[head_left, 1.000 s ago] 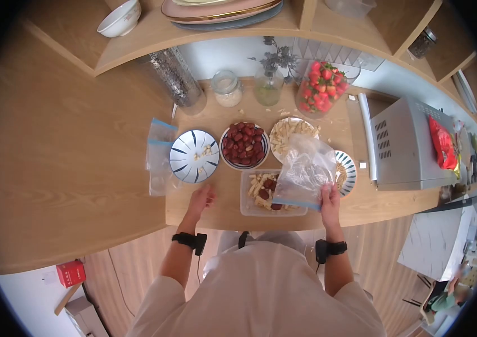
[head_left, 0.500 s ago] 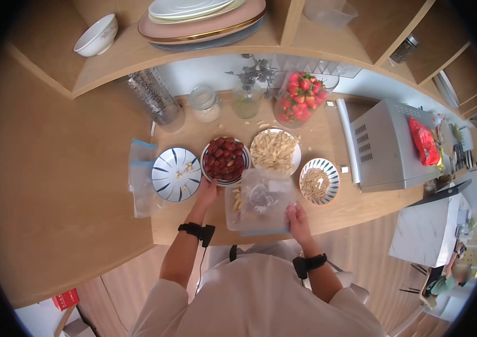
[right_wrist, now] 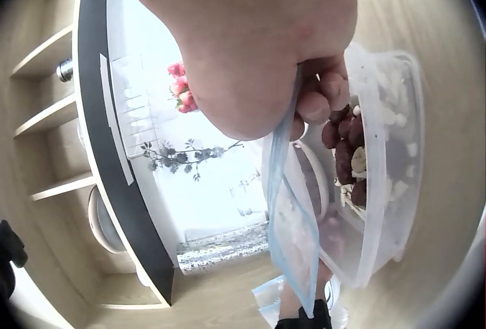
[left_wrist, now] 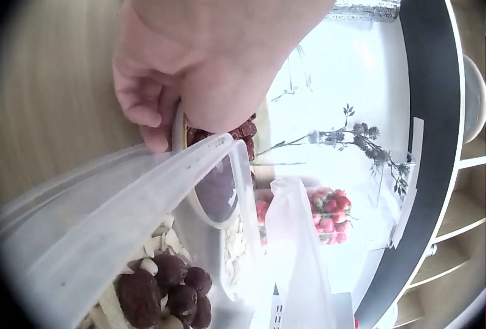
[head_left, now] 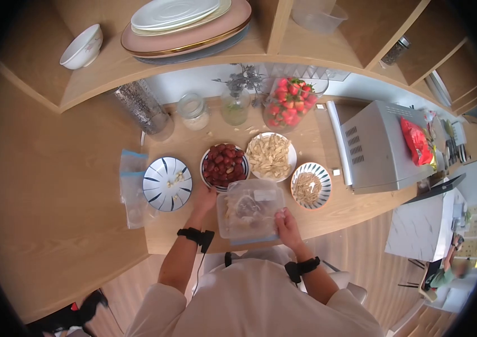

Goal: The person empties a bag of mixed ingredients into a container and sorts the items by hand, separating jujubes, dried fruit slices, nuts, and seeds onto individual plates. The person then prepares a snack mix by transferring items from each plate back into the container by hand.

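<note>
My left hand [head_left: 203, 202] grips the near rim of a bowl of red dates [head_left: 224, 163]; in the left wrist view its fingers curl outside the rim. My right hand [head_left: 288, 227] pinches the edge of a clear zip bag [head_left: 250, 205], whose blue seal [right_wrist: 275, 166] shows in the right wrist view. From the head, the bag overlaps a clear plastic container [right_wrist: 372, 215]. Inside this container lie dates [right_wrist: 345, 147] and pale dried slices [left_wrist: 167, 245]. Behind it stands a plate of similar slices [head_left: 270, 157].
Left is a striped plate [head_left: 160, 196] with a few pale bits, beside more zip bags [head_left: 133, 194]. A bowl of thin tan pieces [head_left: 309, 186] sits right. Along the back stand jars [head_left: 193, 112], a vase [head_left: 234, 109] and a tub of strawberries [head_left: 292, 104]. A grey appliance [head_left: 379, 151] stands farther right.
My left hand has gone from beside the striped plate to the date bowl, which has shifted slightly right. My right hand has brought the bag left, over the container, uncovering the slices and tan pieces.
</note>
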Motion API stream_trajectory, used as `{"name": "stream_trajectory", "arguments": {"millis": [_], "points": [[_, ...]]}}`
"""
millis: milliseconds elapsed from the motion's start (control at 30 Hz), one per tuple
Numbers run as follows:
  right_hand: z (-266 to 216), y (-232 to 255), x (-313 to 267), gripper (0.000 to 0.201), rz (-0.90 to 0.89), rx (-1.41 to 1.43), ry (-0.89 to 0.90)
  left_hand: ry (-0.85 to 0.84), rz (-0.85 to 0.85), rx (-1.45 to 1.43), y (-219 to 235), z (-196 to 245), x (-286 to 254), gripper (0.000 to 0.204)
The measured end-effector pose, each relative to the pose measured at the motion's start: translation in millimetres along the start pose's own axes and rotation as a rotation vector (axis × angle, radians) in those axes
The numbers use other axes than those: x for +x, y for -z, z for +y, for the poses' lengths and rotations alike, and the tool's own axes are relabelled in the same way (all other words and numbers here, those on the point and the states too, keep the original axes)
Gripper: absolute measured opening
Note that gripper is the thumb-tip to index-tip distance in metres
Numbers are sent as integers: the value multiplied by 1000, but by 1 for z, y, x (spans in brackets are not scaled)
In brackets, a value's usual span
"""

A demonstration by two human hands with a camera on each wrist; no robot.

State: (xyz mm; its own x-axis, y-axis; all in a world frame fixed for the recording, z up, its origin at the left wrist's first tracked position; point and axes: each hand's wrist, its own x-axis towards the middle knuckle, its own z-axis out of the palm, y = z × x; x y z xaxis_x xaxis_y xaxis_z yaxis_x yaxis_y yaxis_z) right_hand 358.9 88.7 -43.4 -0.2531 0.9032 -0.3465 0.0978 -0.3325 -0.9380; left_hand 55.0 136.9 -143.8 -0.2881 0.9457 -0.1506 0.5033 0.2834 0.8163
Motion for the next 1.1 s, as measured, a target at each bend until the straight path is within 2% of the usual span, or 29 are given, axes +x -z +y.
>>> {"name": "stream_trajectory", "arguments": {"millis": [67, 100, 167, 200, 233, 267, 300, 367, 400, 467, 500, 567, 600, 667, 767, 1100], "points": [[-1, 0, 0, 15, 5, 2, -2, 34, -25, -214, -7, -5, 5, 44], [-1, 0, -1, 15, 10, -8, 2, 33, -25, -215, -8, -9, 5, 44], [-6, -1, -1, 15, 13, -20, 7, 70, -33, -181, 8, 23, -1, 44], [-9, -1, -2, 14, 14, -28, 3, 70, -32, -182, 1, 8, 3, 44], [-11, -1, -2, 14, 15, -36, -1, 1, 4, -225, -14, -20, 11, 41], [-10, -1, -1, 14, 12, -37, 0, -67, 40, -266, -15, -25, 12, 37], [-9, -3, 0, 14, 22, 9, 3, -63, 47, -264, -15, -32, 7, 37], [-6, -5, 3, 14, 13, 58, 7, 407, -47, -624, 4, -8, -11, 31], [-3, -3, 5, 13, 22, 52, 17, 408, -29, -621, 15, -1, -24, 31], [0, -2, 10, 12, 19, 49, 33, 713, 154, -1138, 29, 1, -53, 32], [3, -3, 12, 12, 22, 74, 48, 709, 165, -1137, 35, -5, -61, 32], [5, -4, 11, 12, 22, 100, 56, 737, 341, -1198, 48, -19, -76, 33], [6, -5, 12, 12, 25, 98, 46, 739, 347, -1197, 48, -25, -77, 33], [8, -6, 14, 12, 22, 93, 35, 636, 486, -960, 51, -29, -76, 32], [6, -10, 14, 12, 2, 111, 44, 695, 484, -881, 49, -34, -67, 30], [-7, -15, -3, 9, -12, 143, 26, 693, 430, -875, 36, -16, -63, 30]]}}
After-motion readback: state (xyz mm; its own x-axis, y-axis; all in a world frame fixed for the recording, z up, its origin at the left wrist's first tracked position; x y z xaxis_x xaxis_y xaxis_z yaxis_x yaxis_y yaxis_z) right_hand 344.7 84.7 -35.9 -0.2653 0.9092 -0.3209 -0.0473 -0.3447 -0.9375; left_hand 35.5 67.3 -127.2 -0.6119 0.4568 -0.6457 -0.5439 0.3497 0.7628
